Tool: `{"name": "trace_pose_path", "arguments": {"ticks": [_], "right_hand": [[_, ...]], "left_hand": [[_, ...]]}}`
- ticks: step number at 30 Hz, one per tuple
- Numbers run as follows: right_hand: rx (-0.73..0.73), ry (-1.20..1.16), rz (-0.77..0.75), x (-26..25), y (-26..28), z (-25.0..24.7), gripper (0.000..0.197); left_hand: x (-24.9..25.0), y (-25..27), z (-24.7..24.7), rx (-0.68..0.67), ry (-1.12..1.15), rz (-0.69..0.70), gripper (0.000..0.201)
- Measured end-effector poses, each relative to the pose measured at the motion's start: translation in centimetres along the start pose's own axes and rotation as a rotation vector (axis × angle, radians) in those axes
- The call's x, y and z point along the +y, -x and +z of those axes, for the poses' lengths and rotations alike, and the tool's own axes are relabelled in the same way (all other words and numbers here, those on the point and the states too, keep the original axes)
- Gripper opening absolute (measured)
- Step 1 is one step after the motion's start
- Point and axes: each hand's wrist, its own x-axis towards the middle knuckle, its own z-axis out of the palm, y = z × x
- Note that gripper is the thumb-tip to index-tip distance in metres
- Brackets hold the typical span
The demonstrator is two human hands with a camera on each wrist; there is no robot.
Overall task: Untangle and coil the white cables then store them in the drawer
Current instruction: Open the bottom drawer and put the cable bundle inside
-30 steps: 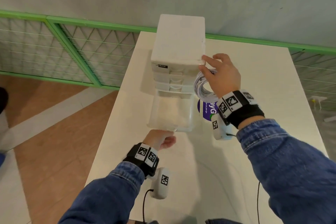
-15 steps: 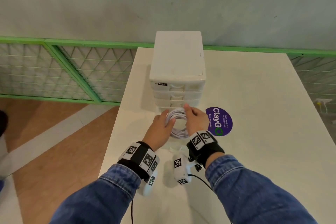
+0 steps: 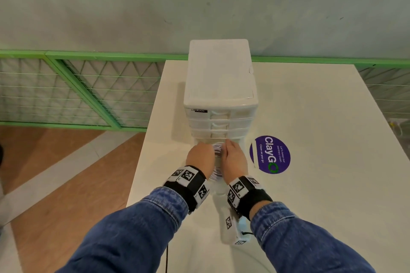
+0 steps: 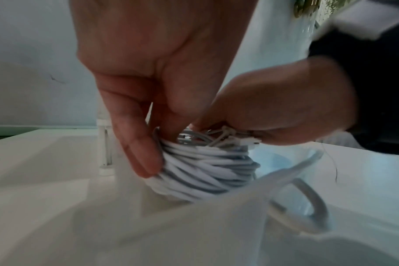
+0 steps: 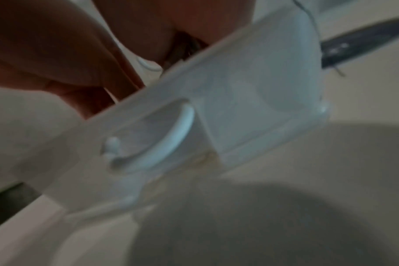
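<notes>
Currently you have the coiled bundle of white round-sheathed cables (image 4: 201, 172) between both hands, low inside the pulled-out translucent plastic drawer (image 4: 216, 225) at the base of the white plastic drawer cabinet (image 3: 219, 86). Your left hand (image 3: 199, 158) curls round the coil's near side, its fingers (image 4: 137, 153) pressed flat against the outer turns. Your right hand (image 3: 235, 160) pinches the top of the coil, where the connector ends lie; its fingertips cannot be seen in the blurred right wrist view.

Expect the bundle to be light, soft and springy: the loops will likely fan apart once pressure is removed. Hold across several turns at once, never by a single strand or a connector. Press the coil flat against the drawer floor beneath your palms before you let go.
</notes>
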Motion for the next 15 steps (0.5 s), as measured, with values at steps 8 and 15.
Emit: {"name": "trace_pose_path", "arguments": {"ticks": [8,15], "right_hand": [[-0.163,0.318,-0.327,2.1,1.4,-1.5,0.050],[-0.411,0.664,-0.429,3.2,3.1,-2.4,0.094]], "left_hand": [[0.4,-0.7,-0.5,-0.011,-0.025,0.040,0.030],[-0.3,1.0,-3.8,0.155,0.132,0.002,0.027]]}}
